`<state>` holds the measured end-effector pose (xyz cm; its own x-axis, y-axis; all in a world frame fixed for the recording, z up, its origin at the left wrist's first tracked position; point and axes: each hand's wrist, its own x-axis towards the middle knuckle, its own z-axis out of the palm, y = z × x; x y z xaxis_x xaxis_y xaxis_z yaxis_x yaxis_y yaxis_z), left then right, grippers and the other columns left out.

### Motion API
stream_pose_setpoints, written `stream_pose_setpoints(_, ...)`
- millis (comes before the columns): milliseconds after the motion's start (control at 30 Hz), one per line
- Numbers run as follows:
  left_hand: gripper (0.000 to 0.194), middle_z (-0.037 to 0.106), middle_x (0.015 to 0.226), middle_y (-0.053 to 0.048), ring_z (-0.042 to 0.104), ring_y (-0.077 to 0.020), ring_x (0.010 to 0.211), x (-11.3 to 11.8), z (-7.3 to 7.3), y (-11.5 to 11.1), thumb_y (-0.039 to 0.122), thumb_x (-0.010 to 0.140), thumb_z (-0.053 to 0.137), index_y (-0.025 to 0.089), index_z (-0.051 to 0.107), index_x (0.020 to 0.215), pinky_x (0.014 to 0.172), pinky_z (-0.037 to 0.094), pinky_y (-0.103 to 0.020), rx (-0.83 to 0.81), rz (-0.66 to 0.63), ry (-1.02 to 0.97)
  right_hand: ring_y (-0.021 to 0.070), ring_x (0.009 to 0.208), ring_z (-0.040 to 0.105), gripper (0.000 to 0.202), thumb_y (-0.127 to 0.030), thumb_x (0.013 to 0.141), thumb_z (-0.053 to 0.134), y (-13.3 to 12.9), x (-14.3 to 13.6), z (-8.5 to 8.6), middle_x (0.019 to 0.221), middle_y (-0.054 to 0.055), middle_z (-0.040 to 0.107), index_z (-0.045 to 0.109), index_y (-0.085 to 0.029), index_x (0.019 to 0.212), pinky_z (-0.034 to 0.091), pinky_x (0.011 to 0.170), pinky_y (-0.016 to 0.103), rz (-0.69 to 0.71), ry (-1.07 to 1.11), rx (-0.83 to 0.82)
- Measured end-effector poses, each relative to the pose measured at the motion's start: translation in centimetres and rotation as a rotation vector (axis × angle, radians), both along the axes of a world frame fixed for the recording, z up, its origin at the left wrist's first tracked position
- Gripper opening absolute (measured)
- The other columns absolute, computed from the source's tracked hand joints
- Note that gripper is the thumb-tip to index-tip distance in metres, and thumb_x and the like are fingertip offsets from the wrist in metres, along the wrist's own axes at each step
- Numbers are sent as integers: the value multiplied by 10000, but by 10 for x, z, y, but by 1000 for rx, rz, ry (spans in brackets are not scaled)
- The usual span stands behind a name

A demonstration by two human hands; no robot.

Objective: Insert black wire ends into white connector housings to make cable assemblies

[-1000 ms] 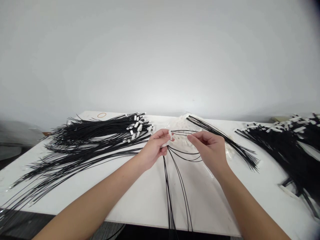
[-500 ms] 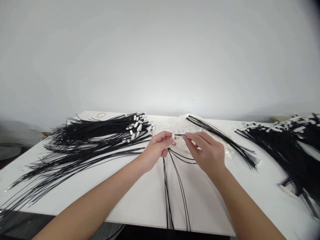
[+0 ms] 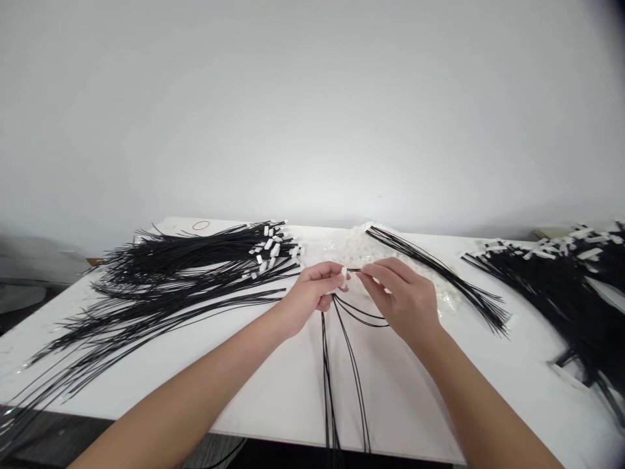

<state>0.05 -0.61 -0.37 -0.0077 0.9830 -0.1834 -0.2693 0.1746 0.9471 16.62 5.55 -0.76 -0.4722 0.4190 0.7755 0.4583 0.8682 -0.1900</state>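
Note:
A small white plastic connector (image 3: 344, 276) is pinched between the thumb and fingers of my left hand (image 3: 315, 290). Just to its right, my right hand (image 3: 403, 290) pinches black wires (image 3: 354, 270) whose ends reach the connector; whether they sit inside it I cannot tell. More thin black wires (image 3: 328, 378) hang from below my left hand over the table's front edge, and a few (image 3: 359, 314) curve from there toward my right hand. Part of the connector is hidden by my left fingers.
On the white table (image 3: 390, 404) a large pile of black wires with white connectors (image 3: 205, 254) lies at left. A clear bag of white pieces (image 3: 351, 244) lies behind my hands, under a loose wire bundle (image 3: 434, 267). Another wired pile (image 3: 561, 280) is at right, a rubber band (image 3: 200, 225) at back left.
Little differs. My left hand and the connector have shifted slightly right, and the gap to my right hand's fingertips has narrowed, so less wire shows between them.

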Motion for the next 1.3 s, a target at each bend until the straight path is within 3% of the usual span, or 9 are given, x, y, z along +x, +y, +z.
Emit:
stream_pose_setpoints(200, 209, 534, 742, -12, 279, 5, 413, 0, 0, 0, 348, 717, 597, 169, 554, 818, 431, 178, -192, -5, -14, -18, 46, 609, 505, 76, -205, 780, 555, 2, -1, -3, 768, -12, 605, 589, -216, 847, 347, 528, 177, -2, -9, 27)
stream_pose_setpoints(300, 203, 518, 761, -4, 292, 7, 416, 0, 1, 0, 352, 731, 585, 170, 548, 812, 430, 184, -186, -13, -24, -71, 61, 657, 515, 144, -199, 748, 597, 4, -1, -1, 800, -4, 610, 585, -222, 890, 360, 568, 184, -45, 5, 180)
stream_pose_setpoints(400, 208, 501, 766, 6, 300, 8, 421, -1, 1, 1, 350, 722, 596, 171, 543, 816, 423, 197, -176, -37, 9, -149, 124, 775, 509, 227, -202, 694, 655, 2, -1, 4, 840, 14, 621, 593, -251, 907, 373, 715, 261, -143, 54, 402)
stream_pose_setpoints(467, 212, 492, 773, 12, 307, 9, 426, -3, 0, 3, 339, 709, 611, 169, 543, 815, 419, 213, -169, -47, 46, -189, 130, 769, 481, 216, -189, 682, 661, -2, -1, 6, 787, 2, 616, 593, -266, 872, 342, 750, 301, -122, 54, 469)
stream_pose_setpoints(600, 200, 481, 772, 19, 293, 10, 424, -8, -4, 6, 318, 703, 614, 164, 545, 811, 402, 212, -161, -52, 110, -244, 86, 651, 398, 103, -143, 712, 591, -7, -3, 3, 665, -36, 547, 563, -237, 745, 296, 718, 296, 123, -164, 380)
stream_pose_setpoints(700, 182, 469, 762, 25, 286, 7, 426, -10, -5, 7, 298, 714, 598, 163, 550, 827, 399, 218, -159, -53, 128, -268, 87, 665, 370, 107, -121, 719, 553, -7, -5, -3, 686, -40, 529, 555, -227, 722, 281, 745, 308, 222, -280, 306)
stream_pose_setpoints(1133, 147, 453, 761, 23, 278, 5, 438, -10, -3, 9, 269, 732, 577, 151, 533, 806, 405, 216, -158, -56, 142, -281, 69, 645, 374, 155, -69, 736, 546, -3, -8, -7, 659, -44, 525, 562, -223, 721, 298, 779, 299, 213, -224, 320)
stream_pose_setpoints(1200, 156, 456, 765, 24, 280, 4, 436, -10, -3, 9, 281, 731, 578, 157, 533, 814, 406, 217, -160, -64, 141, -270, 69, 660, 410, 124, -102, 748, 552, -3, -6, -5, 690, -40, 550, 570, -225, 757, 305, 787, 301, 228, -204, 237)
stream_pose_setpoints(1300, 161, 465, 763, 22, 278, 4, 427, -10, -3, 9, 288, 733, 577, 161, 535, 823, 404, 213, -163, -69, 138, -249, 85, 712, 472, 50, -182, 777, 545, -5, -5, 1, 743, -20, 584, 578, -211, 801, 327, 780, 299, 269, -145, -30)
